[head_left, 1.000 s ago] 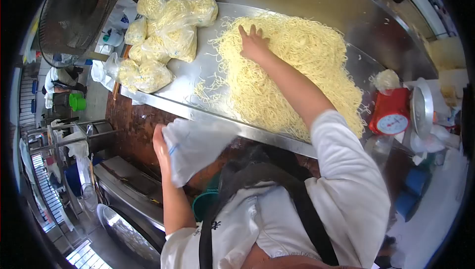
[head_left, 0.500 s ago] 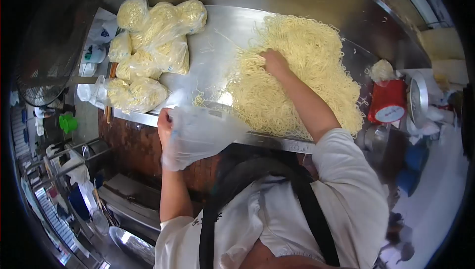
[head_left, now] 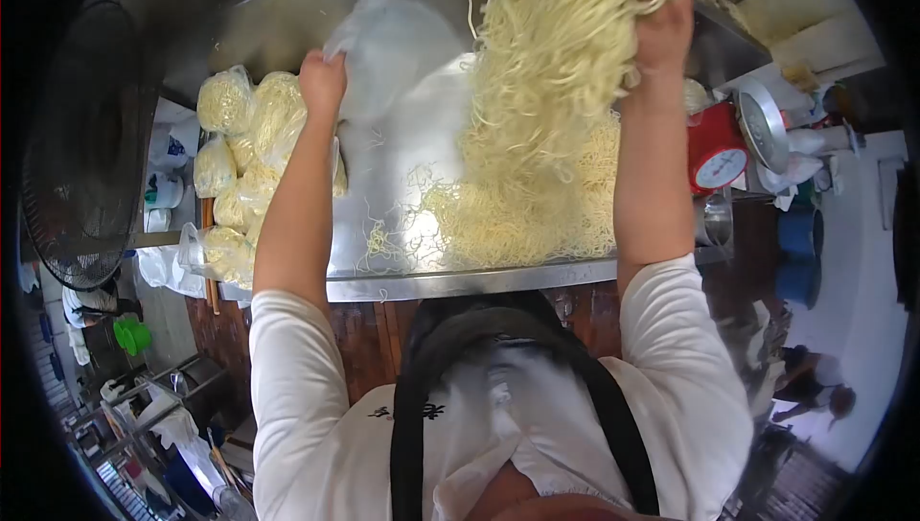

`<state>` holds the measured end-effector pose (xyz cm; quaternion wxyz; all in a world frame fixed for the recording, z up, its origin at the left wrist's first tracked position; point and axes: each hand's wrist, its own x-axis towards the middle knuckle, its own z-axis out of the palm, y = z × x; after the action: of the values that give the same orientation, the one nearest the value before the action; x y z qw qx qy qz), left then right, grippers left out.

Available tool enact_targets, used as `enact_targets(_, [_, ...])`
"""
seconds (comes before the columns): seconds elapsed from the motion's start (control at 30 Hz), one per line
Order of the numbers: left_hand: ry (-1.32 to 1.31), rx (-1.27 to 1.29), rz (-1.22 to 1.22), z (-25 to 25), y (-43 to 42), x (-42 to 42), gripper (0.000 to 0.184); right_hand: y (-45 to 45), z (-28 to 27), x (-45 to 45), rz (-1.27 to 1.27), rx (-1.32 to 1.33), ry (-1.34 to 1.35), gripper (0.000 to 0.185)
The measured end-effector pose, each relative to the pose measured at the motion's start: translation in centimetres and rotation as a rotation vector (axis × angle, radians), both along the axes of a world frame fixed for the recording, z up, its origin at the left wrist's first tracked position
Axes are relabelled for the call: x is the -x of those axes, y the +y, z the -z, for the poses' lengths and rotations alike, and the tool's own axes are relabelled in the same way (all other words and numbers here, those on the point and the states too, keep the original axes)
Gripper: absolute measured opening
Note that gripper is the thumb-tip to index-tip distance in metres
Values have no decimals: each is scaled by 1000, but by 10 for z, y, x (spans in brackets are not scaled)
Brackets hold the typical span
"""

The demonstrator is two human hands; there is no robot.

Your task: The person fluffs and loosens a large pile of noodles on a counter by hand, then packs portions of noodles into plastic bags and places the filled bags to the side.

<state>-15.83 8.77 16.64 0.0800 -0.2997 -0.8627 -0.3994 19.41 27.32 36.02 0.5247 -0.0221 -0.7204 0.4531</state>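
Observation:
High over the right side of the steel table (head_left: pixel 383 283), my right hand (head_left: pixel 664 37) grips a big bundle of pale yellow noodles (head_left: pixel 565 32). Long strands hang from it down to the noodle pile (head_left: pixel 517 224) on the table. My left hand (head_left: pixel 323 83) is closed on the edge of a clear plastic bag (head_left: pixel 398 56), which billows out to its right. That bag looks empty. Just below and left of my left hand lie several filled bags of noodles (head_left: pixel 228 99).
A red scale (head_left: pixel 717 147) with a round metal pan (head_left: pixel 762 128) stands right of the table. On the left is a large black fan (head_left: pixel 81 147), with a green container (head_left: pixel 131 334) on the floor below. Blue tubs (head_left: pixel 798 257) and another person (head_left: pixel 815 382) are at the far right.
My right hand has come up from the pile with a large bundle of noodles. My left hand has carried the plastic bag from the table's front edge up over the table.

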Motion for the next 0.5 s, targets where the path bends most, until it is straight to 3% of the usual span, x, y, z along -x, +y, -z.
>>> enact_targets(0.1, [104,-27,6,-48,51,-18,32,15,-18,-21,-317,213,-65,44])
enact_targets(0.2, [4,-281,250,-110,64,-82,24,-13,18,-12,-488,838,-54,50])
enact_targets(0.27, [37,-392,412,-136,43,-146,19,-50,49,2,-166,556,-803,58])
enact_targets(0.3, [71,-441,507,-140,26,-176,18,-57,76,12,-235,211,-782,59])
enact_targets(0.33, [38,-355,574,-135,6,-202,15,-81,66,15,-97,366,-948,57])
enact_targets(0.37, [2,-265,636,-126,-14,-222,12,-53,146,10,-265,182,-631,51])
enact_targets(0.43, [-75,-197,659,-95,-51,-246,12,-83,99,27,-203,710,-545,47])
enact_targets(0.5, [-75,-184,591,-61,-72,-266,14,-87,127,71,-263,850,-640,48])
